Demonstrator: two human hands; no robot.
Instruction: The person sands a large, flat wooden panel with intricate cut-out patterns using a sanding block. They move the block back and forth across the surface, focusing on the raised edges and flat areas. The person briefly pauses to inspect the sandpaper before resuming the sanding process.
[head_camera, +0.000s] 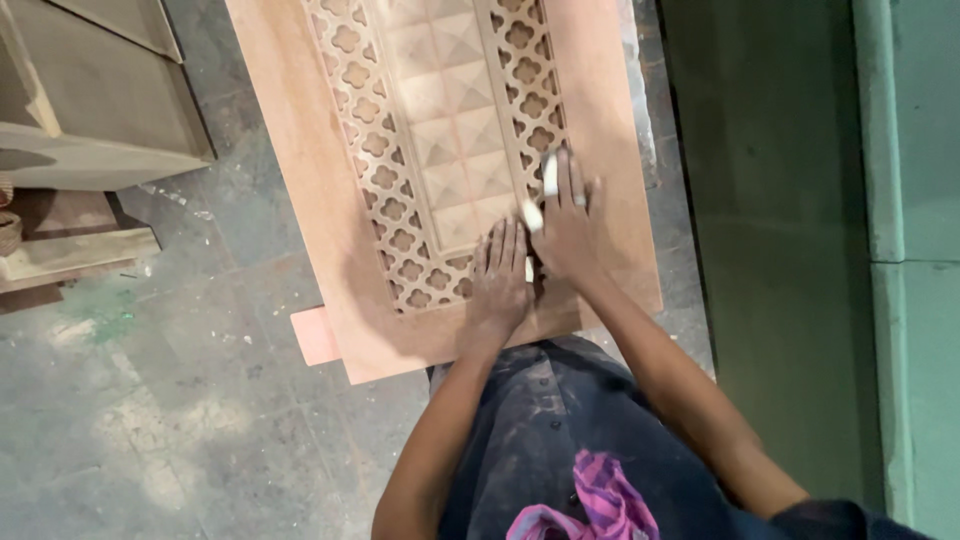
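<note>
Hands: two; left hand (498, 282) flat, open, on one carved door panel (300, 150); right hand (566, 228) pinching a white scrap (550, 175).
Floor: grey concrete floor (150, 400).
Room: green wall (900, 200).

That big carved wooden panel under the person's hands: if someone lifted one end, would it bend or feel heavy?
The carved panel would probably stay stiff: it looks like a thick, solid board. It is likely heavy, being long and wide and running beyond the picture. Its pierced flower-shaped border seems the fragile part. Both the left hand and right hand press flat on it.
</note>
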